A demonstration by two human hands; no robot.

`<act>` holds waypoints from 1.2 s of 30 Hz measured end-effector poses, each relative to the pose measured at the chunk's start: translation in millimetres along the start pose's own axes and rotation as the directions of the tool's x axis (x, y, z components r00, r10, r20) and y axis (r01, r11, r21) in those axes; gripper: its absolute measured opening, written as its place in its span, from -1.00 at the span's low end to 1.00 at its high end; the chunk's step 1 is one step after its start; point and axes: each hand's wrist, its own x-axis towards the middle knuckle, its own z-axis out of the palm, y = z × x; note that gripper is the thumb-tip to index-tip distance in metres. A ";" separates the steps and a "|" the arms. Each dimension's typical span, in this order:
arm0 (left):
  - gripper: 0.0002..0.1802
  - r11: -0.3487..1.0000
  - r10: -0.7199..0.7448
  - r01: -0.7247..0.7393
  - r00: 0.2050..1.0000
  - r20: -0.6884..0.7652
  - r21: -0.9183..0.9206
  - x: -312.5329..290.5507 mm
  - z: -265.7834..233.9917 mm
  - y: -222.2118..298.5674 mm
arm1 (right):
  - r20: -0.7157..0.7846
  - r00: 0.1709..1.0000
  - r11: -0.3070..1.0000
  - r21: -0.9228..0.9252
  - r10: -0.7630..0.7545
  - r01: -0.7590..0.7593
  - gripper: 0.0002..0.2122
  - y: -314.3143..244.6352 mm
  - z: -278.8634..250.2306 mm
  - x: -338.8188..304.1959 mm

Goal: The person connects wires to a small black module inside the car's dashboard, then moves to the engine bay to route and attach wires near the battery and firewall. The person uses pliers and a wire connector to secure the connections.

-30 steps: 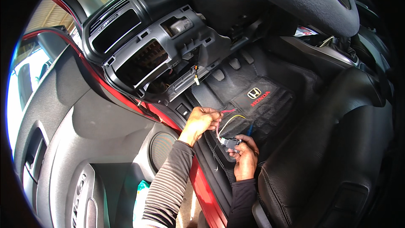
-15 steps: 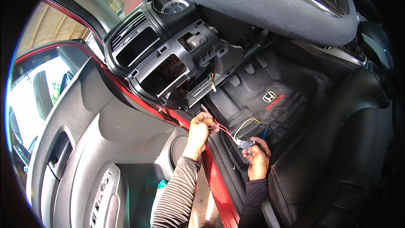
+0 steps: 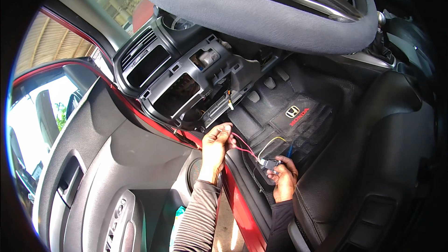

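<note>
In my right hand (image 3: 283, 179) is a small dark grey box-shaped electrical part, like a relay (image 3: 269, 164), with a pale socket at its left end. Two red wires (image 3: 244, 149) run up from that socket to my left hand (image 3: 215, 147), whose thumb and fingers pinch them near their far ends. The tips are hidden by the fingers. A white-and-yellow wire (image 3: 276, 139) arches loose from the socket over the floor mat. Something thin and blue (image 3: 290, 149) shows just above my right fingers.
Ahead, the dashboard's lower panel (image 3: 186, 94) has open cavities, and a white connector (image 3: 230, 106) dangles beneath. The steering wheel (image 3: 261, 18) hangs over the top right. Pedals (image 3: 269, 83) and a black floor mat (image 3: 242, 116) lie beyond. A black seat (image 3: 354, 182) is right, the open door (image 3: 126, 154) left.
My left hand has shifted slightly left and up, and the red wires now bow in wider curves. My right hand still holds the relay. The whole view has shifted a little.
</note>
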 end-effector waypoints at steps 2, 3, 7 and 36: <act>-0.72 0.999 -0.035 0.036 0.999 0.016 -0.027 0.6 -2.0 2.6 | -0.019 1.000 1.000 -0.002 0.007 -0.007 -0.74 -0.3 0.5 0.0; -0.72 0.997 -0.044 0.045 0.999 0.026 -0.055 0.7 -2.5 3.1 | -0.007 1.000 1.000 0.016 -0.002 0.002 -0.74 -0.2 0.7 -0.5; -0.70 1.000 -0.007 0.009 0.999 0.048 -0.025 0.6 -3.2 3.4 | 0.003 1.000 0.999 0.040 -0.015 0.015 -0.73 -0.3 1.6 -0.9; -0.92 0.990 -0.034 0.020 0.995 -0.095 -0.141 -0.1 -0.7 -15.7 | 0.021 1.000 1.000 -0.018 -0.017 0.018 -0.70 2.4 4.8 -0.1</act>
